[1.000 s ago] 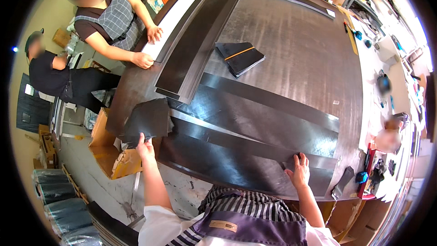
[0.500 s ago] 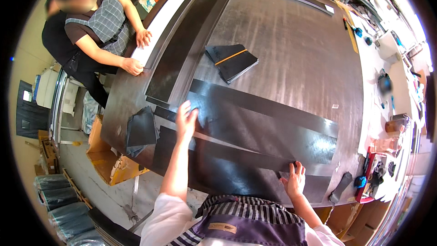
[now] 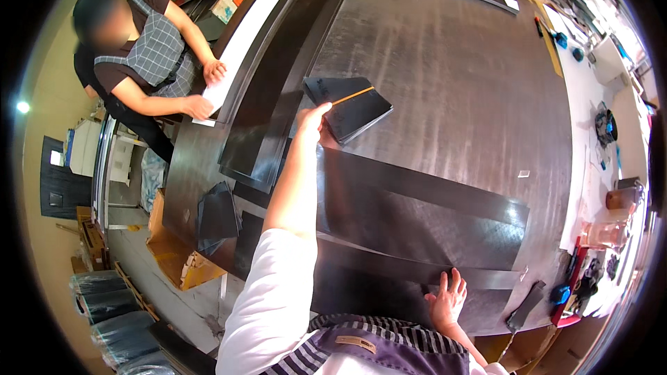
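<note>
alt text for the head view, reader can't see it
A person's left hand is at a banded black stack on a dark table; the right hand rests on a black strip. To the left, a co-worker touches a white strip.

From here I see a smooth tabletop (image 3: 458, 76) with a dull, streaky sheen; the near black sheets (image 3: 424, 212) look glossy, the banded stack (image 3: 363, 114) more matt. Left, a rough-torn cardboard box (image 3: 165, 246); near left, shiny plastic-wrapped bundles (image 3: 125, 325).

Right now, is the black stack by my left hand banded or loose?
Banded, it appears: an orange band crosses the top of the black stack, with your left hand at its edge. The underside is hidden.
</note>
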{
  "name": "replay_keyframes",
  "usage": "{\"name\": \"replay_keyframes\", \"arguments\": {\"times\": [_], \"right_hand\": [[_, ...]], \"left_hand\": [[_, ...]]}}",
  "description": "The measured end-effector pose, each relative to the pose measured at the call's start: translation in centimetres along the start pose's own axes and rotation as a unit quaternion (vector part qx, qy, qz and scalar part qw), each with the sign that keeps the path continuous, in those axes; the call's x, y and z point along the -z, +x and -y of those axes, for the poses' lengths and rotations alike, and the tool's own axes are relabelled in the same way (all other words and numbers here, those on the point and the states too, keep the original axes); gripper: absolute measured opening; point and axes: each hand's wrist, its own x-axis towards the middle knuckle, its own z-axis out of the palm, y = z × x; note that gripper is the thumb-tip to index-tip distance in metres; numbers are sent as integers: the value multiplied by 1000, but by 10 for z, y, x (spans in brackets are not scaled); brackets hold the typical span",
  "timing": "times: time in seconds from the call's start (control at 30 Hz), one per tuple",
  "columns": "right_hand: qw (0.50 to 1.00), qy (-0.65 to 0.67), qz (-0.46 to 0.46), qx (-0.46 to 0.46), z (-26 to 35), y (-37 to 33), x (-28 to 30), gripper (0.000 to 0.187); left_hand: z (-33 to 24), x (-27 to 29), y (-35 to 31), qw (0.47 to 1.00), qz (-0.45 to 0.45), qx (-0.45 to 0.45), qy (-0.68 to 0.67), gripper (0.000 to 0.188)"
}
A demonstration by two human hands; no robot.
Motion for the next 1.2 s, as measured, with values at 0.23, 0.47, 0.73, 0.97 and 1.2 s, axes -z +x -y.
{"name": "replay_keyframes", "arguments": {"times": [0.23,0.47,0.73,0.97,1.2], "right_hand": [[1000,18,-15,-4,-3,1,-1,75],[998,37,-42,-9,-3,1,-2,75],[950,280,-138,22,-9,14,10,50],[504,848,162,24,68,28,62,52],[551,823,137,22,63,17,34,47]], "left_hand": [[-32,-23,-81,983,110,2,-149,37],[-4,-14,-183,943,146,-63,-292,28],[51,-4,-343,904,142,27,-403,16],[80,-15,-414,905,141,22,-401,25],[84,1,-435,890,181,77,-410,46]]}}
